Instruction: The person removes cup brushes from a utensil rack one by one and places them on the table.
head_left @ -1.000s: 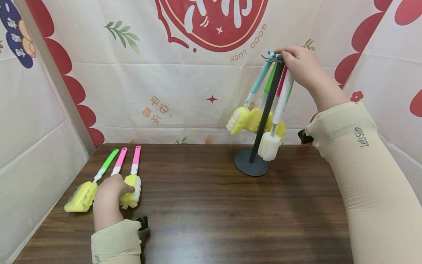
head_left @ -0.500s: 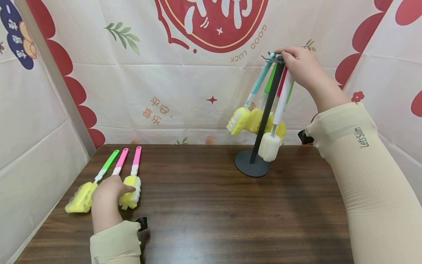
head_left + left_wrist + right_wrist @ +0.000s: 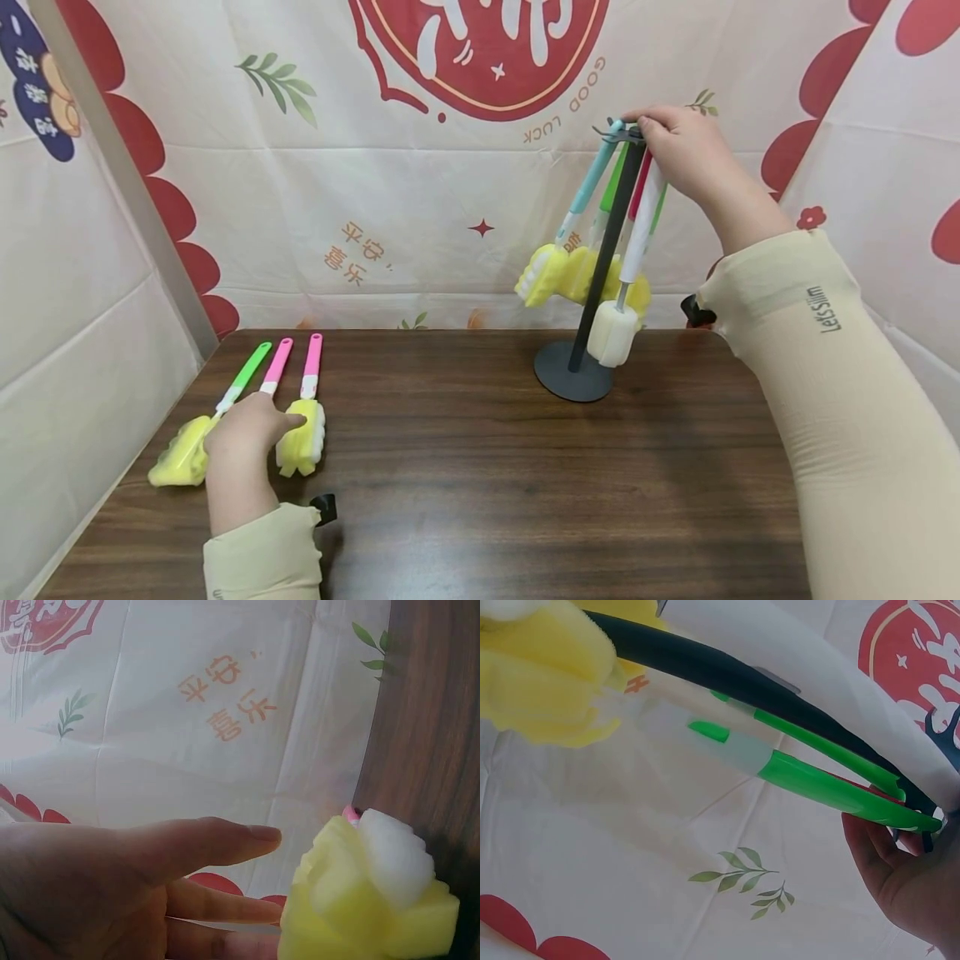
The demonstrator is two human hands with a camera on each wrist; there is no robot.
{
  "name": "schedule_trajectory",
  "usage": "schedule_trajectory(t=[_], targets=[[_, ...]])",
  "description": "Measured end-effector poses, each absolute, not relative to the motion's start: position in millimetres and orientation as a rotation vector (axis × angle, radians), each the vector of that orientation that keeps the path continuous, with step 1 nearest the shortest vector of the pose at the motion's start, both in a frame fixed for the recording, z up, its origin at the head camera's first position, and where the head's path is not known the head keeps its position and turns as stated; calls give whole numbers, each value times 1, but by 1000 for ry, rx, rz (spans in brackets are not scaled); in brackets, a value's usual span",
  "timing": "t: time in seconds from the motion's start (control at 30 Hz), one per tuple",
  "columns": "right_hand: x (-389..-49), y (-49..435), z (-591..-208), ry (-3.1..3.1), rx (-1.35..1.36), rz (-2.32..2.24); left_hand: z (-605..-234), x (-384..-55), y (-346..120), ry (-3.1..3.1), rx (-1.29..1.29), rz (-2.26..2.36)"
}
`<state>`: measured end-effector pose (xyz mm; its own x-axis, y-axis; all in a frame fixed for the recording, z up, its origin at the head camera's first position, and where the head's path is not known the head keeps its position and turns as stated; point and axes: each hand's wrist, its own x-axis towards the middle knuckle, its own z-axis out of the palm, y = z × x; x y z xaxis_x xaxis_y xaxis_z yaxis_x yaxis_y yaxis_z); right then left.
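Note:
Three sponge bottle brushes lie on the table at the left in the head view: one green-handled brush [image 3: 183, 454] and two pink-handled ones. My left hand [image 3: 243, 433] is over the middle brush's head, hiding it, its thumb toward the right-hand pink-handled brush [image 3: 302, 442]. In the left wrist view, thumb and fingers are extended beside a yellow-and-white sponge head [image 3: 360, 892]. My right hand [image 3: 678, 146] grips the top of a dark hook stand [image 3: 618, 200]. Several brushes hang there, among them a blue-handled brush [image 3: 592, 179], a white brush [image 3: 637, 229] and a green-handled brush [image 3: 825, 791].
The stand's round base [image 3: 570, 379] rests near the back edge of the dark wooden table [image 3: 480, 475]. A printed cloth [image 3: 420, 192] hangs behind the table and at both sides. Black straps [image 3: 324, 508] show at both wrists.
My left hand has shifted slightly left, and its thumb is farther off the right-hand brush's sponge, which sits a little farther right. My right hand and the stand stay in place.

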<state>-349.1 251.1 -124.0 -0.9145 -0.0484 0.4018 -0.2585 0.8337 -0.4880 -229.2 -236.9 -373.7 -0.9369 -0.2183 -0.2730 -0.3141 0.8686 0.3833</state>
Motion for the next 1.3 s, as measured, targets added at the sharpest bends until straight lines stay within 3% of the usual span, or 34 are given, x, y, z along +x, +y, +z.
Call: schedule_trajectory(t=[0.6,1.3], targets=[[-344,247,-125,-2677,261,806,-367,-228,-217,2935,-417,718],[-331,257,-119,-2589,221,1160,-341,-235,-178,3097,-229,761]])
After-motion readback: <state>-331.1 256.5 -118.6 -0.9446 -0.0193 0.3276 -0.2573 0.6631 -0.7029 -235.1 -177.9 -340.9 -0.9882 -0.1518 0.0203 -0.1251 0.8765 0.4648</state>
